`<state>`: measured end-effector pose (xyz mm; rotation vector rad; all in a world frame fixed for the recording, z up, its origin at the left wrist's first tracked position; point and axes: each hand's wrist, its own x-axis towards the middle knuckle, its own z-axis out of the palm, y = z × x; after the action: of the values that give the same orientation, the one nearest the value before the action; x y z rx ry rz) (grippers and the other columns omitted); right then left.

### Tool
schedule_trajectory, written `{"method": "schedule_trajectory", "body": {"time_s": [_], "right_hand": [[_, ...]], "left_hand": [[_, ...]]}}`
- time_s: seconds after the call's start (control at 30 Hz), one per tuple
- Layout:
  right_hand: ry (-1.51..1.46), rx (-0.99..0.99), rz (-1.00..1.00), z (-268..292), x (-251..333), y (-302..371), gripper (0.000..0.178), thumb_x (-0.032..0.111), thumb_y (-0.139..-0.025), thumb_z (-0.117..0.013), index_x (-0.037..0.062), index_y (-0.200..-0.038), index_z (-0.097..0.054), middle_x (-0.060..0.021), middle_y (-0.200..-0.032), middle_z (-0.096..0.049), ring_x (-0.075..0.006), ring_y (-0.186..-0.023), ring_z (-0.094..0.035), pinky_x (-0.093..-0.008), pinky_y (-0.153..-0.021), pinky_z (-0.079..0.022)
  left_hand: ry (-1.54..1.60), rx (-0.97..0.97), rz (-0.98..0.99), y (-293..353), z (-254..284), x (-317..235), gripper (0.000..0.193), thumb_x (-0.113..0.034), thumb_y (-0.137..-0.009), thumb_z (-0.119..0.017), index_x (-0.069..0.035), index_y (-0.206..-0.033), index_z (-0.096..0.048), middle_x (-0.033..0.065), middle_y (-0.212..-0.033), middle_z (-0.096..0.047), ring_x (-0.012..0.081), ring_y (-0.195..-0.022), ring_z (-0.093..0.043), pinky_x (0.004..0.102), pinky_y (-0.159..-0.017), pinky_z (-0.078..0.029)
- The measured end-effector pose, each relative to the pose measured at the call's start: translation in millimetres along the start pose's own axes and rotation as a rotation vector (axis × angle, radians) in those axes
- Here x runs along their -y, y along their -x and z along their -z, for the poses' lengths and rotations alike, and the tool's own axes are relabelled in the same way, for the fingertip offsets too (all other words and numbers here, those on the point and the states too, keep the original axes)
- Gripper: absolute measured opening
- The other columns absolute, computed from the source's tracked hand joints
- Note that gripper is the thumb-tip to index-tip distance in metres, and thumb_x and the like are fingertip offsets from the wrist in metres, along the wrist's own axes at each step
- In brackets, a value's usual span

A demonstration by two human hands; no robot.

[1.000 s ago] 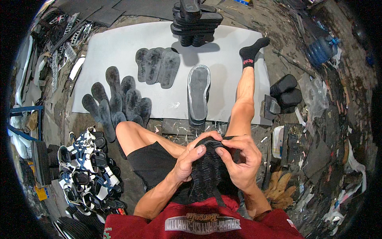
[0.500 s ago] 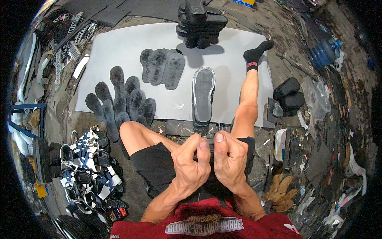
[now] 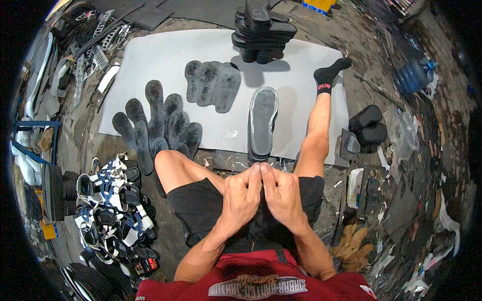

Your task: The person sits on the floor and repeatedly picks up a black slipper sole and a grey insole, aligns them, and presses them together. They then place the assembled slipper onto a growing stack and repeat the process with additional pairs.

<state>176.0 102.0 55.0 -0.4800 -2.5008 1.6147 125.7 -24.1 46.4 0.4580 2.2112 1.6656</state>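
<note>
My left hand (image 3: 242, 195) and my right hand (image 3: 282, 194) meet over my lap, fingers curled in and thumb tips side by side. Whatever they grip, if anything, is hidden behind the fingers. Just beyond them a grey-black shoe sole (image 3: 263, 120) with a pale, shiny rim lies lengthwise at the front of a light grey sheet (image 3: 150, 50). Three dark insole-shaped pieces (image 3: 213, 85) overlap on the sheet, left of the sole. Farther left, several more dark insole pieces (image 3: 156, 110) fan out past the sheet's edge.
A tall stack of black soles (image 3: 261, 37) stands at the sheet's far edge. White and navy sandals (image 3: 113, 205) are heaped at left. My outstretched leg (image 3: 316, 125) borders the right side. Beyond it are black sole-like pieces (image 3: 369, 123), a brown glove (image 3: 351, 243) and a blue plastic bottle (image 3: 409, 78).
My hands have drawn together, closing the gap between the thumbs. The view has shifted slightly, so the sheet and soles appear a little farther right.
</note>
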Motion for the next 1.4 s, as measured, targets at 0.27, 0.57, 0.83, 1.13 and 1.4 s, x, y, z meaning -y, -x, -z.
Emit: {"method": "schedule_trajectory", "body": {"time_s": [0.27, 0.57, 0.83, 1.13, 1.4], "right_hand": [[0.091, -0.18, -0.075, -31, -73, 1, 0.076, 0.047, -0.119, -0.026, -0.0157, -0.105, -0.068, -0.0293, -0.082, -0.071, -0.0434, -0.082, -0.071, -0.0494, -0.084, -0.052], [0.152, -0.241, -0.209, -46, -106, 23, 0.074, 0.046, -0.118, -0.022, -0.0096, -0.118, -0.07, -0.04, -0.104, -0.068, -0.0569, -0.102, -0.066, -0.0579, -0.09, -0.051], [-0.215, -0.287, -0.425, -40, -120, 30, 0.09, 0.055, -0.117, -0.014, -0.0184, -0.14, -0.06, -0.0303, -0.123, -0.072, -0.0376, -0.112, -0.068, -0.0369, -0.104, -0.049], [0.018, -0.35, -0.288, -42, -94, 33, 0.073, 0.047, -0.119, -0.023, -0.0036, -0.072, -0.046, -0.0262, -0.064, -0.05, -0.0364, -0.058, -0.042, -0.0559, -0.062, -0.032], [-0.004, -0.201, -0.043, -53, -72, 43, 0.066, 0.038, -0.118, -0.025, -0.0137, -0.133, -0.063, -0.0401, -0.124, -0.064, -0.0508, -0.113, -0.066, -0.0521, -0.095, -0.049]], "left_hand": [[-0.066, -0.144, 0.181, -1, -17, 72, 0.074, -0.046, -0.119, -0.022, 0.011, -0.102, -0.066, 0.0287, -0.092, -0.066, 0.0364, -0.089, -0.059, 0.0448, -0.089, -0.048], [-0.057, -0.44, 0.053, 28, -59, 124, 0.071, -0.041, -0.12, -0.025, 0.014, -0.096, -0.062, 0.0323, -0.088, -0.065, 0.0475, -0.083, -0.056, 0.0538, -0.083, -0.045], [0.194, -0.323, 0.301, 26, -53, 123, 0.079, -0.052, -0.119, -0.024, 0.019, -0.129, -0.058, 0.0259, -0.13, -0.065, 0.0312, -0.118, -0.058, 0.0409, -0.112, -0.04], [-0.093, -0.327, 0.123, 49, -77, 117, 0.068, -0.041, -0.118, -0.028, 0.018, -0.14, -0.054, 0.0388, -0.136, -0.061, 0.0511, -0.131, -0.058, 0.0459, -0.115, -0.042], [-0.004, -0.427, 0.317, 11, -35, 82, 0.068, -0.047, -0.119, -0.022, 0.014, -0.121, -0.053, 0.0308, -0.11, -0.057, 0.0403, -0.104, -0.052, 0.0492, -0.097, -0.04]]}}
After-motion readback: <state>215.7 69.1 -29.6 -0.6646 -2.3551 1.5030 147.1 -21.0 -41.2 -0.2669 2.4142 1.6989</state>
